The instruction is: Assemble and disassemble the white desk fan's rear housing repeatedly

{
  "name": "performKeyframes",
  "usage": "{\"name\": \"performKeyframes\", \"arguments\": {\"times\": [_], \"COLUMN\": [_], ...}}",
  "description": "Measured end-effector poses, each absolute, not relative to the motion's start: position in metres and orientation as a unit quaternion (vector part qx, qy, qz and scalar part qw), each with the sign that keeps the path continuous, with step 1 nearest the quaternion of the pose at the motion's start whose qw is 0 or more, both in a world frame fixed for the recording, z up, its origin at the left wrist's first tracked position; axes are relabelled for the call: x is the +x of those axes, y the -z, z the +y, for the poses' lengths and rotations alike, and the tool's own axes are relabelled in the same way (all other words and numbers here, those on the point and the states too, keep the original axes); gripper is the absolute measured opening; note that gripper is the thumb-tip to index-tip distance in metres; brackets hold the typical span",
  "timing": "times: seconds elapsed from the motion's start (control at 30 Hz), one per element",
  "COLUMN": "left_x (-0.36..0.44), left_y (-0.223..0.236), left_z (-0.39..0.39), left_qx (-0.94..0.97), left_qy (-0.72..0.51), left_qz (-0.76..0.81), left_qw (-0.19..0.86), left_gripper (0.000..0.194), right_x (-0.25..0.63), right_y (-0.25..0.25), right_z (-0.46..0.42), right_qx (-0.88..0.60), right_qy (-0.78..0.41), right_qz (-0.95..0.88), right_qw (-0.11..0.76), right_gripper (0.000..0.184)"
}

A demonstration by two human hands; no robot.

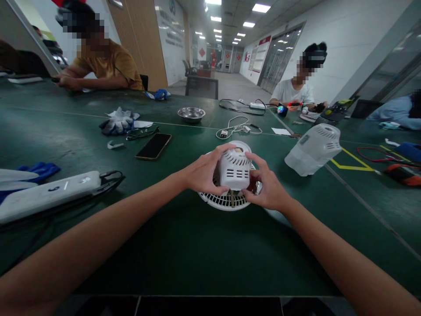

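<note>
Between my two hands is a white plastic fan motor cover [234, 170] with slanted vents on top and slots in its front. My left hand [209, 170] grips its left side, thumb at the lower front edge. From the right, my right hand [267, 184] holds it with the thumb low and a finger near the top. Beneath the cover lies a round white fan grille [223, 202] on the table. Something shiny and metallic [258, 188] shows by my right palm. Whatever sits inside the cover is hidden.
On the green table [197, 254] are a phone [153, 146], a metal bowl [191, 115], a cable [240, 127], a power strip [59, 193], gloves [118, 122] and a translucent white plastic housing [314, 149]. Other people sit across and at the right.
</note>
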State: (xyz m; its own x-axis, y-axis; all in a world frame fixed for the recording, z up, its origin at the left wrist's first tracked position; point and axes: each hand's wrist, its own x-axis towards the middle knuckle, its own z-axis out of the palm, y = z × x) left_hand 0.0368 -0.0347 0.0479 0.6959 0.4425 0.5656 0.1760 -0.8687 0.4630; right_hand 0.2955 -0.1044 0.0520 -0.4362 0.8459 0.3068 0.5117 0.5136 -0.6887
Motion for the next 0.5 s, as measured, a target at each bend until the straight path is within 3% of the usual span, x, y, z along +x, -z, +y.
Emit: {"name": "performKeyframes", "arguments": {"times": [0.3,0.5], "left_x": [0.0333,0.0343], "left_y": [-0.0484,-0.042], "left_z": [-0.0326,-0.0307], "left_qx": [0.906,0.903], "left_qy": [-0.335,-0.34], "left_qz": [0.158,0.179], "left_qw": [0.204,0.192], "left_gripper": [0.108,0.115], "right_x": [0.2962,0.299], "right_y": [-0.056,-0.0558], "right_z": [-0.1048,-0.1036], "right_qx": [-0.406,-0.392], "right_qy": [-0.276,-0.242], "right_qz": [-0.816,-0.839], "right_qw": [0.306,0.289], "right_gripper": [0.092,0.097]}}
